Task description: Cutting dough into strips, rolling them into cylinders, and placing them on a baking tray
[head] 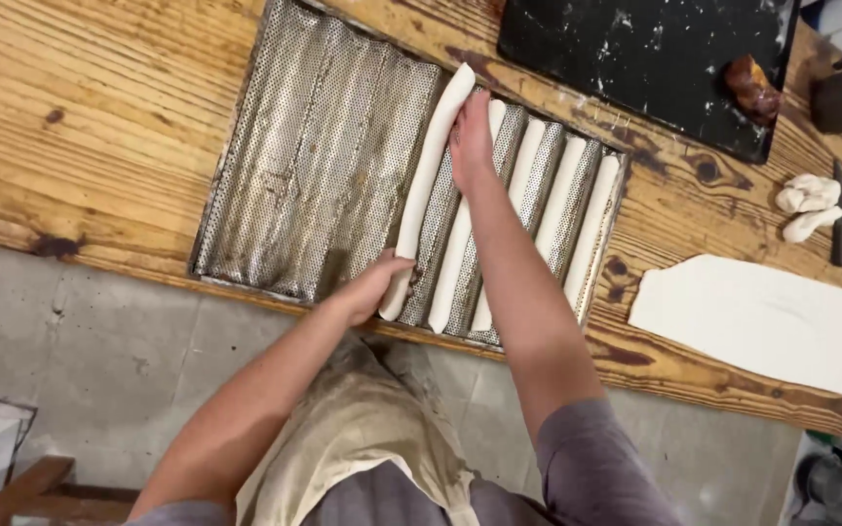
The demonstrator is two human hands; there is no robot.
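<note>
- Cradling the near end of a long white dough strand [428, 175], the left hand [372, 287] curls its grip loosely around the tip at the tray's front edge.
- The strand lies along a groove of the perforated metal tray [314, 166] on the wooden bench [99, 107], beside four more strands [548, 209].
- It looks soft, limp and stretchy, so supporting both ends suits it best.
- The right hand [470, 146] rests flat-fingered against the far part, steadying rather than clamping it.

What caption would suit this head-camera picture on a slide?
Both bare hands, left hand and right hand, lay a long white dough stick into a perforated grooved metal baking tray on a wooden table.
</note>
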